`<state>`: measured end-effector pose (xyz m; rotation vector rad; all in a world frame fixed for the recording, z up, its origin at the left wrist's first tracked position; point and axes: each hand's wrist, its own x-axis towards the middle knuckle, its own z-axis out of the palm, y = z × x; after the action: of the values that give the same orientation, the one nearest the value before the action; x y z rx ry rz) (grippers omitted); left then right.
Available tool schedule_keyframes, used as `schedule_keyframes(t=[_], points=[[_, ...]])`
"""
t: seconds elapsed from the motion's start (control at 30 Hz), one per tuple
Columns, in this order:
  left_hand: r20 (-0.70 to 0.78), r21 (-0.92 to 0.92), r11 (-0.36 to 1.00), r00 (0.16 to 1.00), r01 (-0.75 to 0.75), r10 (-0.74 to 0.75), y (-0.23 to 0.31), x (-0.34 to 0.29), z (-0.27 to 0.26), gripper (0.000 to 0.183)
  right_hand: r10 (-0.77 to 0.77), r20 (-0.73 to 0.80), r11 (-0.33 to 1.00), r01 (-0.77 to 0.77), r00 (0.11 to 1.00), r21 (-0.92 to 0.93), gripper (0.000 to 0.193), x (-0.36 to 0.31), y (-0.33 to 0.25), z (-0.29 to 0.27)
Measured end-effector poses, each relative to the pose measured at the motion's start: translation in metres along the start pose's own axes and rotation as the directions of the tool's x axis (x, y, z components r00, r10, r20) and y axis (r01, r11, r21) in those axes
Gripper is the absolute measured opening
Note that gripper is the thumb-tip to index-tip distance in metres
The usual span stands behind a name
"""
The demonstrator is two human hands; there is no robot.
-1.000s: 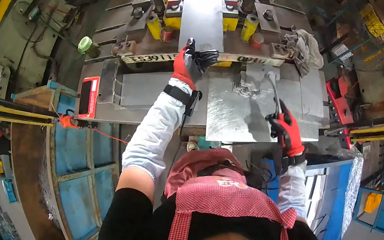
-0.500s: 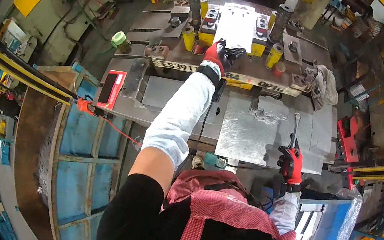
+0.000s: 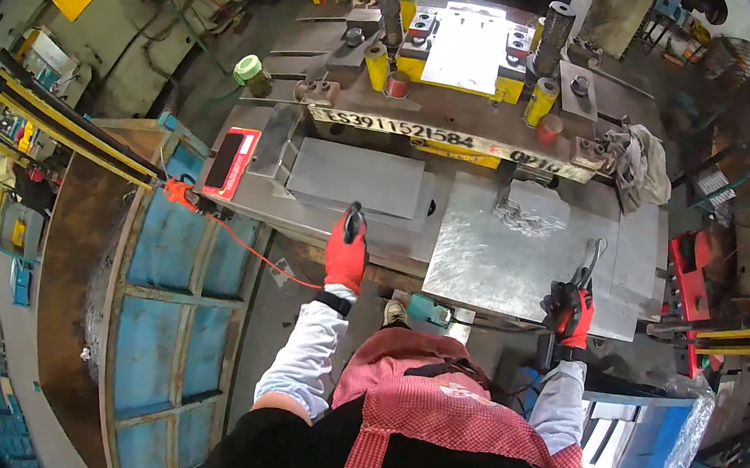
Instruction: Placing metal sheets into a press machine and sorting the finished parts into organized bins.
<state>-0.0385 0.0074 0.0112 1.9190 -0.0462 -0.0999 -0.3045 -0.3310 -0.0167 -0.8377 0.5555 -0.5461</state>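
My left hand (image 3: 347, 251), in a red glove with black fingertips, is at the front edge of the bench, just below a stack of flat grey metal sheets (image 3: 357, 177). Its fingers point forward, and nothing shows in them. My right hand (image 3: 570, 312), gloved alike, is closed round a slim metal tool (image 3: 595, 259) with a rounded end that points away from me. That hand is over the right part of a broad shiny metal plate (image 3: 479, 266). A pile of cut metal pieces (image 3: 533, 209) lies on the plate. A brightly lit flat blank (image 3: 465, 51) rests on the press die.
Yellow posts (image 3: 542, 101) and dark guide pillars flank the die. A red-framed phone-like slab (image 3: 232, 163) lies at the bench's left end. A grey rag (image 3: 642, 170) hangs at the right. A blue-panelled frame (image 3: 160, 273) stands left, a blue bin (image 3: 643, 467) lower right.
My left hand has drawn back from the blank on the die to the bench's front edge. The tool in my right hand has tilted slightly right.
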Motion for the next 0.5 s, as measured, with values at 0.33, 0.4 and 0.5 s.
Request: schedule_keyframes(t=[0.33, 0.4, 0.5], points=[[0.353, 0.807, 0.493, 0.935, -0.326, 0.040, -0.035, 0.004, -0.010, 0.055, 0.056, 0.068, 0.997, -0.060, 0.996, 0.053, 0.015, 0.001, -0.006, 0.004], [0.356, 0.814, 0.495, 0.934, -0.303, -0.014, -0.034, 0.008, -0.013, 0.055, 0.049, -0.075, 0.999, -0.050, 0.996, -0.014, 0.015, -0.001, -0.004, 0.009], [0.357, 0.825, 0.472, 0.934, -0.311, -0.008, -0.034, 0.008, -0.012, 0.055, 0.033, 0.011, 0.997, -0.034, 0.999, 0.067, 0.014, -0.003, -0.005, 0.008]])
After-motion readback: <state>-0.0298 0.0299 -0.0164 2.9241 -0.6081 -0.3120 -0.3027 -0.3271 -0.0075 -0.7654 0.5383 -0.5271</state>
